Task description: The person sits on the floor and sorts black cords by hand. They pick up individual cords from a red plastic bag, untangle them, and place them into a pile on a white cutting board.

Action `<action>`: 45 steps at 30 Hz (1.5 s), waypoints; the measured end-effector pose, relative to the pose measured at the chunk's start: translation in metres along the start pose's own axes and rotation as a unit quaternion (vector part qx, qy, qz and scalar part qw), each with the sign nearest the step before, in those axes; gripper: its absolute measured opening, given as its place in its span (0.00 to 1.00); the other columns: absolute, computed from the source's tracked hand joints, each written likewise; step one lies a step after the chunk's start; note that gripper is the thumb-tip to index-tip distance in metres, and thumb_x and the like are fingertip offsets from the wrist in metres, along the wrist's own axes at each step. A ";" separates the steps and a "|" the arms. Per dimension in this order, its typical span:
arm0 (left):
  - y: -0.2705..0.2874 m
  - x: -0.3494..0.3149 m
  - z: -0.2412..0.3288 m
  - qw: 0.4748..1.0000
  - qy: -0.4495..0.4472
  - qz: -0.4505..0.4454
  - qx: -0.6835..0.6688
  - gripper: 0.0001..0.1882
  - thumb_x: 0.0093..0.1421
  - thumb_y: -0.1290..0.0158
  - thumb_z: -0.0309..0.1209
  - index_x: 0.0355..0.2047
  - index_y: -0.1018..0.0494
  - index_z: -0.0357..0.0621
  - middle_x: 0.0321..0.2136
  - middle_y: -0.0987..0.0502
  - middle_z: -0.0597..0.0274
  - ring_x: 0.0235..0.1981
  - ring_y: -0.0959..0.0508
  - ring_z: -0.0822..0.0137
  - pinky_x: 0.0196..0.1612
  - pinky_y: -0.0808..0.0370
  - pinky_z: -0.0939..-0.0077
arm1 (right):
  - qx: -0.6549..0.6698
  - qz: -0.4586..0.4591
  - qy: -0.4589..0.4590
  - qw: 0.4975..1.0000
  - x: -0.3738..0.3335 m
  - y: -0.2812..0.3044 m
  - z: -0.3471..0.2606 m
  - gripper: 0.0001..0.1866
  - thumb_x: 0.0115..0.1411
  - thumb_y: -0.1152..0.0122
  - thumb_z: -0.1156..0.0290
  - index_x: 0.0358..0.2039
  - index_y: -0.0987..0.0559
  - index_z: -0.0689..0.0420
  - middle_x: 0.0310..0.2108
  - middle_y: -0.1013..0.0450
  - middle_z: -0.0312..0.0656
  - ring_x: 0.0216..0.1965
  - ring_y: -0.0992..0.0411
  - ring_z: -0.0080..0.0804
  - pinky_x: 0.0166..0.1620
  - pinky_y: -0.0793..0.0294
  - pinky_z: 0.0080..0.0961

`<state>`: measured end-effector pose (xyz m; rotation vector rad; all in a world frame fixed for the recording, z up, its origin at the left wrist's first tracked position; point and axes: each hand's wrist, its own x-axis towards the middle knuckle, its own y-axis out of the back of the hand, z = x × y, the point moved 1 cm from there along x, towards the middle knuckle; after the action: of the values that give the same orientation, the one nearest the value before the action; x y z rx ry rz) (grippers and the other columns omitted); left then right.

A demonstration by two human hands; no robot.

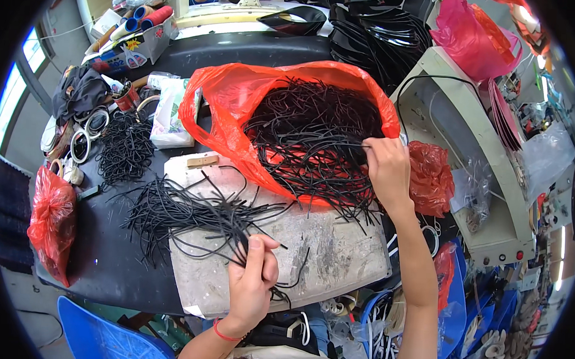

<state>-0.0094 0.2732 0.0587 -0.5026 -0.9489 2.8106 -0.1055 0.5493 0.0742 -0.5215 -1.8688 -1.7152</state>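
A red plastic bag lies open in the middle, filled with a tangle of thin black cords. My right hand is at the bag's right side, fingers pinched on a black cord that runs into the tangle. Lower down, my left hand is closed around a bunch of black cords. Their loose ends fan out to the left and a few hang below the fist. Beneath is a worn, stained white board. A small wooden block rests near its upper left corner.
Another pile of black cords lies left on the black table, near tape rolls and a tied red bag. Right of the open bag are a crumpled red bag and a beige machine housing. Shiny black sheets are piled behind.
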 end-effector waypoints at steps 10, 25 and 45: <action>-0.010 -0.005 -0.008 0.996 0.057 -0.043 -0.045 0.13 0.69 0.54 0.36 0.35 0.29 0.37 0.14 0.47 0.79 0.14 0.50 0.85 0.17 0.54 0.85 | 0.019 -0.032 0.032 0.999 -0.001 -0.010 -0.013 0.11 0.53 0.37 0.72 0.39 0.19 0.53 0.34 0.27 0.35 0.39 0.31 0.34 0.42 0.37 0.32; -0.017 0.027 -0.016 0.986 0.145 -0.068 -0.040 0.17 0.70 0.57 0.41 0.45 0.28 0.42 0.21 0.34 0.76 0.20 0.39 0.83 0.22 0.44 0.87 | 0.084 -0.050 0.196 0.976 -0.071 0.051 -0.120 0.19 0.56 0.40 0.70 0.47 0.24 0.65 0.23 0.36 0.33 0.24 0.36 0.28 0.28 0.35 0.29; -0.007 -0.006 0.012 0.997 0.059 -0.026 -0.043 0.16 0.72 0.62 0.41 0.32 0.33 0.45 0.14 0.46 0.75 0.12 0.48 0.81 0.16 0.49 0.84 | 0.013 0.080 -0.026 0.996 -0.011 -0.011 -0.019 0.07 0.57 0.38 0.72 0.36 0.20 0.58 0.32 0.25 0.41 0.33 0.27 0.40 0.38 0.30 0.35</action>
<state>-0.0083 0.2707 0.0737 -0.6367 -1.0463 2.6706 -0.1008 0.5299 0.0595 -0.6934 -1.8295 -1.5844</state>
